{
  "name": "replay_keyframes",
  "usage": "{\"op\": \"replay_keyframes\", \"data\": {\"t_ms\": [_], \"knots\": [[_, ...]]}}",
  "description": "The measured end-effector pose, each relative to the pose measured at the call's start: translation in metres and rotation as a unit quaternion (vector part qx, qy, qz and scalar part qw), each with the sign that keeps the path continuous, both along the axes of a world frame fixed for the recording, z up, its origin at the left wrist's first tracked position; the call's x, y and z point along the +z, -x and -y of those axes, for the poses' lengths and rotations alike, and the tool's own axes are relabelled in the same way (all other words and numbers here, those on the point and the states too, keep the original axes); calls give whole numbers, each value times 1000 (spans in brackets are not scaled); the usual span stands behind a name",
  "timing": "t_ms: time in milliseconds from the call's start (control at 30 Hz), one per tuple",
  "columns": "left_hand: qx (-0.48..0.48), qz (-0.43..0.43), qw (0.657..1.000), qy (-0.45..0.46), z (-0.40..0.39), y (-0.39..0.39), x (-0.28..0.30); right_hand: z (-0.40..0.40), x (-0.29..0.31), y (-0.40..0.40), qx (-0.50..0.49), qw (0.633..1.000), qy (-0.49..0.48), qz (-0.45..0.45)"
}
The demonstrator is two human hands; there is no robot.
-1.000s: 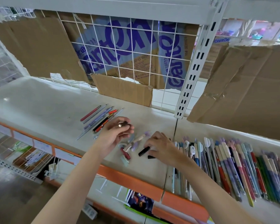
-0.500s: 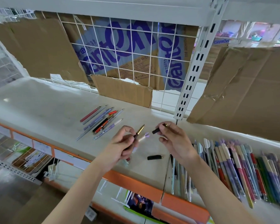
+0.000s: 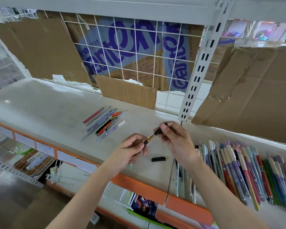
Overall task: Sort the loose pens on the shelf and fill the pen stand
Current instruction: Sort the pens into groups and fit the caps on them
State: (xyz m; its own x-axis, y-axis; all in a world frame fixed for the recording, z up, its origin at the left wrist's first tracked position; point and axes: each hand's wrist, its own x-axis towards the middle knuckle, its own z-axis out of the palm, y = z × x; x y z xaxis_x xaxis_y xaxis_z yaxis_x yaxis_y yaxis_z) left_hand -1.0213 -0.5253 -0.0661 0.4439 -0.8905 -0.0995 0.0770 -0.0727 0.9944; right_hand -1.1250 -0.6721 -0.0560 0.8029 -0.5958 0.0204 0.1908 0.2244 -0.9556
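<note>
Above the shelf [image 3: 40, 103], at centre, both hands pinch a black-and-gold pen [image 3: 153, 137], left hand [image 3: 130, 150] at 7 o'clock, right hand [image 3: 175, 139] at 2, and misaligned halves could slip and drop.

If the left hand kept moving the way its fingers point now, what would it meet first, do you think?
Probably the right hand: the left hand points up and right along the black-and-gold pen held between both, though depth is hard to judge.
</note>
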Motion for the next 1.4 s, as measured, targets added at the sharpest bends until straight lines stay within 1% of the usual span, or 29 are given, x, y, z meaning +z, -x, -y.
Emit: {"op": "replay_keyframes", "data": {"t_ms": [67,133,167,233,300,433,467,500,533,600,633,667,767,833,900,933,967,1000,1033,1100,1133,1167,1200,1233,1267,1300,1333,1367,1400], "knots": [[3,-1,1000,4,2,3,0,-7,-3,-1,15,999,29,-18],[33,32,999,5,7,8,-1,-13,-5,-2,0,999,30,-30],[58,80,995,3,10,12,-2,-15,-6,-4,-20,999,16,-34],[110,208,972,-10,18,20,-10,-19,-7,-7,-73,996,-22,-45],[143,284,948,-25,24,27,-18,-20,-8,-10,-109,991,-28,-74],[124,278,951,-53,39,29,-21,-11,-9,-6,-134,980,34,-146],[105,284,950,-70,42,28,-21,-4,-9,-3,-147,975,64,-156],[78,314,941,-100,45,28,-23,2,-8,0,-160,967,105,-168],[44,377,914,-143,46,27,-26,10,-8,3,-169,956,153,-187],[-26,521,820,-234,46,26,-35,20,-9,10,-149,919,263,-254],[-38,562,785,-258,45,25,-39,22,-9,12,-129,897,309,-287],[-37,581,767,-269,43,23,-41,22,-11,12,-109,882,339,-308],[-2,613,743,-268,39,19,-44,23,-19,10,-83,874,349,-326],[6,628,732,-265,35,19,-44,27,-16,8,-106,892,309,-314],[33,643,731,-227,33,14,-48,34,-10,8,-111,905,276,-305],[51,637,740,-212,31,11,-50,37,-7,9,-88,898,291,-318],[67,632,746,-201,30,9,-50,38,-5,9,-50,878,325,-347],[65,613,761,-201,28,8,-48,36,-5,9,-6,847,370,-381],[66,590,780,-198,27,5,-48,33,-6,8,31,814,411,-409],[104,518,834,-155,22,-9,-40,25,-13,8,79,751,477,-449],[137,493,848,-137,19,-22,-37,22,-16,8,88,716,514,-464],[179,487,846,-126,16,-39,-36,19,-18,8,89,682,550,-473],[225,490,832,-129,13,-60,-36,17,-19,8,81,661,580,-470],[267,496,812,-151,10,-80,-36,15,-19,8,71,660,598,-450],[301,497,792,-189,7,-99,-36,13,-19,7,67,676,604,-417],[321,496,772,-237,5,-116,-35,11,-18,5,77,703,598,-377],[319,493,755,-293,4,-129,-35,8,-19,4,99,728,589,-336],[300,487,744,-344,4,-136,-35,5,-21,2,128,744,583,-301],[276,484,738,-379,4,-140,-36,2,-25,0,156,746,584,-280]]}}
